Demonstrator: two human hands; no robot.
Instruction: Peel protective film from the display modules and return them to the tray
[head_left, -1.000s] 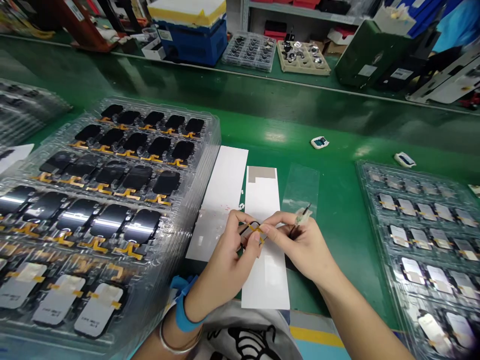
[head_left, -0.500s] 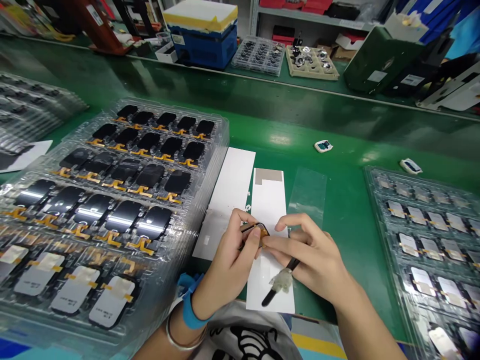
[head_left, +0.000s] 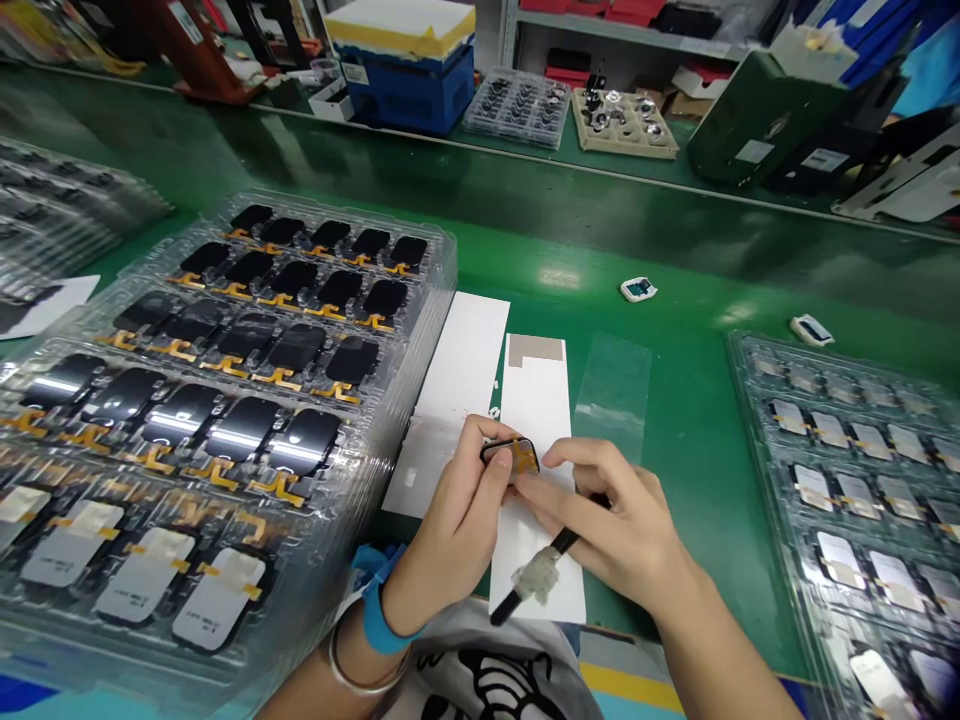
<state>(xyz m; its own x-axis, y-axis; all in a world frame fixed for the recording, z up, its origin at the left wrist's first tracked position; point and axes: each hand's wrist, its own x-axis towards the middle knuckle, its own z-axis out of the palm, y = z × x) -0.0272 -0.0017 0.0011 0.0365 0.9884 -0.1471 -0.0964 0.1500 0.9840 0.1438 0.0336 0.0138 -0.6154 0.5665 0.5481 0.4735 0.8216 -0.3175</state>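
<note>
In my left hand [head_left: 466,500] is a small display module [head_left: 519,455], black-edged with an orange flex cable on its upturned back. The thumb presses on its face and the fingers lie behind it. My right hand [head_left: 619,515] keeps a thin black stick tool [head_left: 568,540] tucked in its fingers, with a lump of grey putty [head_left: 535,576] stuck round the shaft. The thumb and forefinger of that hand are at the module's right and lower edge. White backing sheets [head_left: 541,400] lie beneath, one bearing a grey strip.
A stacked clear tray [head_left: 360,400] of display modules stands at left, another tray [head_left: 855,480] of modules at right. A clear film [head_left: 613,390] lies beside the sheets. Two small white cases [head_left: 638,289] rest farther back. A raised shelf edge [head_left: 525,165] crosses behind.
The module has tilted in my left hand so more of its orange-cabled back shows. My right hand has turned, and the putty-covered end of the stick has swung down and left.
</note>
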